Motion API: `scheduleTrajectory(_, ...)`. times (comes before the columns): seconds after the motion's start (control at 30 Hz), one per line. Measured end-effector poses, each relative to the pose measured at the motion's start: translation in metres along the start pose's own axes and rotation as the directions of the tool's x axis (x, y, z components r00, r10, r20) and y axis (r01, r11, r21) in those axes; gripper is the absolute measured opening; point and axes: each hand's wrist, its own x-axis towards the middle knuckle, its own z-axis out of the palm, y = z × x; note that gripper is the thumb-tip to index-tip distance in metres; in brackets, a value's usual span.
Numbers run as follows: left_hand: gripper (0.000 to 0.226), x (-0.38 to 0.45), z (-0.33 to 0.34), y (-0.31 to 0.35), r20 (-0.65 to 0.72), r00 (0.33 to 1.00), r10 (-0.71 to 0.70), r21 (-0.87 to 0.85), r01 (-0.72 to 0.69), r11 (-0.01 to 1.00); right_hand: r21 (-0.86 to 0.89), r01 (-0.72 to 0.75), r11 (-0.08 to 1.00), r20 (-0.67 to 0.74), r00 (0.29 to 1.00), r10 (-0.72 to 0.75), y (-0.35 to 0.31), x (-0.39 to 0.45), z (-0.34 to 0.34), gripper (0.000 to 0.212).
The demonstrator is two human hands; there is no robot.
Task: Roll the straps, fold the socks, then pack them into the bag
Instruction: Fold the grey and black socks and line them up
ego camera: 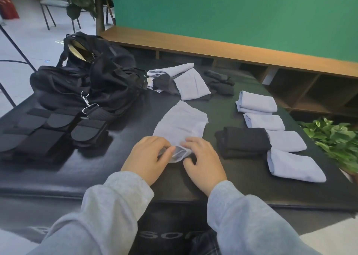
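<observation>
L hand (148,158) & R hand (202,160) both pinched near end of light-blue sock (181,124), flat on black table (242,169). Folded socks (257,104) lay right of R hand; black bag (91,84) far-left beyond L.

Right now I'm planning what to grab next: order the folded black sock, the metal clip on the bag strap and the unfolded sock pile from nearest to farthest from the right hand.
1. Folded black sock, just right of the right hand.
2. Metal clip, left, on the bag strap.
3. Unfolded sock pile, at the table's far side.
</observation>
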Motion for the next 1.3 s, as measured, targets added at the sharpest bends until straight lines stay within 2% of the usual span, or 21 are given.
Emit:
scheduleTrajectory(0.1, 0.022, -0.006, -0.006, 0.006, 0.057, 0.998, 0.004, -0.055, -0.001, 0.998, 0.059, -0.046, 0.997, -0.028, 0.998, 0.048, -0.002, -0.005, -0.004, 0.024)
scheduleTrajectory(0.2, 0.041, -0.011, -0.008, 0.008, 0.109, 0.994, 0.000, -0.047, 0.005, 0.999, 0.201, -0.132, 0.971, -0.058, 0.988, 0.146, -0.004, -0.009, -0.013, 0.023)
scheduleTrajectory(0.27, 0.051, -0.013, -0.007, 0.008, 0.094, 0.995, -0.008, -0.040, 0.012, 0.999, 0.231, -0.154, 0.961, -0.036, 0.985, 0.167, -0.005, -0.012, -0.018, 0.023)
scheduleTrajectory(0.33, 0.045, -0.014, -0.007, 0.007, 0.048, 0.998, -0.039, -0.081, 0.043, 0.996, 0.232, -0.152, 0.961, -0.039, 0.985, 0.165, -0.006, -0.018, -0.022, 0.020)
scheduleTrajectory(0.43, 0.019, -0.014, -0.010, 0.008, 0.013, 0.988, -0.156, -0.197, 0.156, 0.968, 0.209, -0.183, 0.961, -0.093, 0.974, 0.206, -0.004, -0.024, -0.022, 0.015)
scheduleTrajectory(0.5, 0.010, -0.013, -0.010, 0.008, 0.006, 0.977, -0.213, -0.263, 0.207, 0.942, 0.184, -0.210, 0.960, -0.111, 0.966, 0.232, -0.004, -0.026, -0.020, 0.013)
scheduleTrajectory(0.73, 0.011, -0.008, -0.003, 0.001, 0.004, 0.964, -0.264, -0.339, 0.250, 0.907, 0.101, -0.220, 0.970, -0.173, 0.956, 0.235, -0.006, -0.022, -0.015, 0.027)
scheduleTrajectory(0.9, 0.013, -0.003, -0.002, 0.000, 0.019, 0.967, -0.254, -0.242, 0.251, 0.937, 0.069, -0.267, 0.961, -0.188, 0.943, 0.275, -0.004, -0.015, -0.012, 0.031)
scheduleTrajectory(1.07, 0.028, -0.001, -0.006, 0.007, 0.062, 0.967, -0.248, -0.066, 0.252, 0.965, 0.099, -0.313, 0.945, -0.174, 0.929, 0.326, -0.004, -0.013, -0.011, 0.020)
scheduleTrajectory(1.2, 0.026, 0.000, -0.006, 0.009, 0.049, 0.971, -0.236, -0.004, 0.236, 0.972, 0.091, -0.295, 0.951, -0.222, 0.925, 0.308, -0.002, -0.012, -0.009, 0.039)
scheduleTrajectory(1.3, 0.025, -0.001, -0.006, 0.010, 0.042, 0.969, -0.242, 0.004, 0.242, 0.970, 0.079, -0.305, 0.949, -0.242, 0.918, 0.315, 0.000, -0.013, -0.009, 0.042)
